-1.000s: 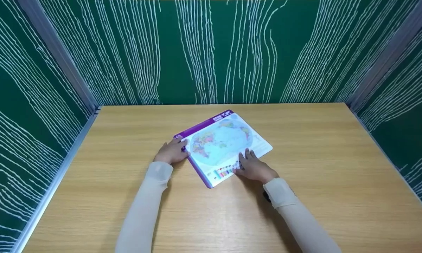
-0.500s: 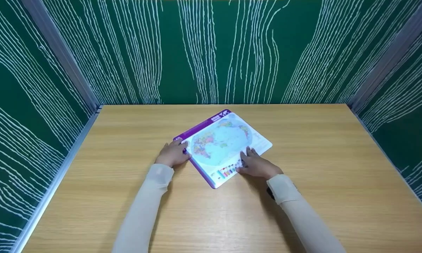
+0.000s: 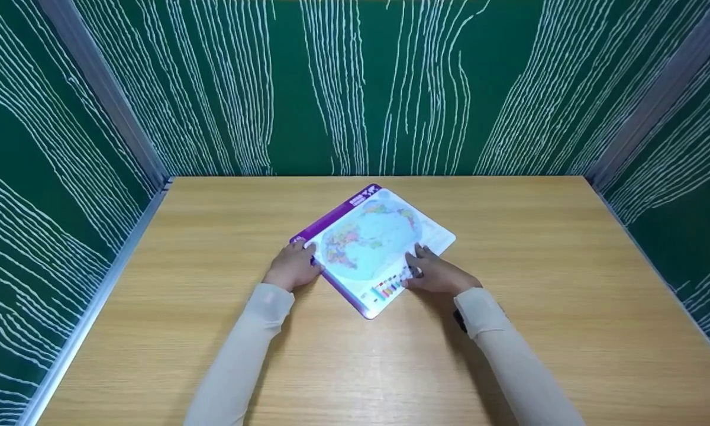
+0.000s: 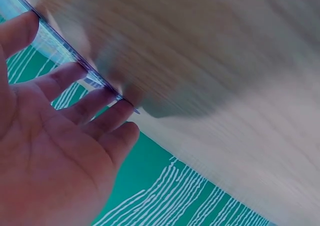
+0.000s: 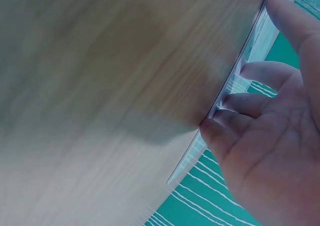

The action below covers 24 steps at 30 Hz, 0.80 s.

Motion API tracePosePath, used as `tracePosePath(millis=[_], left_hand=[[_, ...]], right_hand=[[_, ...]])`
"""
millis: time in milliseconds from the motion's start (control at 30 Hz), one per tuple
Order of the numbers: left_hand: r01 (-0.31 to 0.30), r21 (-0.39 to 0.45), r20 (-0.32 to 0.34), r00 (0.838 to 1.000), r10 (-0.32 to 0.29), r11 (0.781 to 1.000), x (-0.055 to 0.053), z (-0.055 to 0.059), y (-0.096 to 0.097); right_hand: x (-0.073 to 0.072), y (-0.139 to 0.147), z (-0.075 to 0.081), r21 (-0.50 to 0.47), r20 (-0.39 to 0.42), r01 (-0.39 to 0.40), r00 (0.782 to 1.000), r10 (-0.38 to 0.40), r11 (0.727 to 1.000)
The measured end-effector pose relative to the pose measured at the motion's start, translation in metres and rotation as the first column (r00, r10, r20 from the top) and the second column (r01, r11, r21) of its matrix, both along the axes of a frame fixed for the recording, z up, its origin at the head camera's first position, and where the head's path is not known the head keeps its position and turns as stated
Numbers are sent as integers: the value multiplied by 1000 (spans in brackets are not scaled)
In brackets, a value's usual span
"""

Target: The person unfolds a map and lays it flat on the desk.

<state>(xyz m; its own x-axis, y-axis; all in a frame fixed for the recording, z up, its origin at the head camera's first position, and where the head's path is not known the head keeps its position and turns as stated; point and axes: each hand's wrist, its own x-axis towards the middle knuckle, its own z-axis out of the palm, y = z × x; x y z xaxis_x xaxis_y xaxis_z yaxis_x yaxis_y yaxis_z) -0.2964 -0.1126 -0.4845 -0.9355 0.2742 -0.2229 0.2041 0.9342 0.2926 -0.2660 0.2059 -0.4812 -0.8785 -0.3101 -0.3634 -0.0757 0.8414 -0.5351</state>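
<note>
Map (image 3: 373, 242): left fingers (image 4: 109, 119), right fingers (image 5: 248, 104) partly hide edges; lettering (image 3: 357, 200) unreadable.

Booth-like workspace: flat, light-brown wood-grain table (image 3: 361, 373) below right grip (image 3: 442, 276); beyond it, white-lined green panels (image 3: 512, 47), straight grey posts (image 3: 97, 83).

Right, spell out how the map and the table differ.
Look: the map is white with a purple border and coloured print, while the table is plain light-brown wood grain.
Size: the map covers only a small part of the table.
Pose: in the head view, the map sits askew, its edges slanting, while the table's far edge runs nearly level.
Shared: both look flat.
</note>
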Motion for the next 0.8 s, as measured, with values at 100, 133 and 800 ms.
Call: tracePosePath(millis=[100,133,800], left_hand=[[-8,-7,-7,1000,8,1000,4,0,1],[-8,-10,-7,1000,8,1000,5,0,2],[-14,-85,-40,999,11,996,21,-4,11]], right_hand=[[-1,0,1,-23,32,29,999,-28,999],[-1,1,2,-26,39,35,999,-34,999],[-8,4,5,-36,74,13,997,-10,999]])
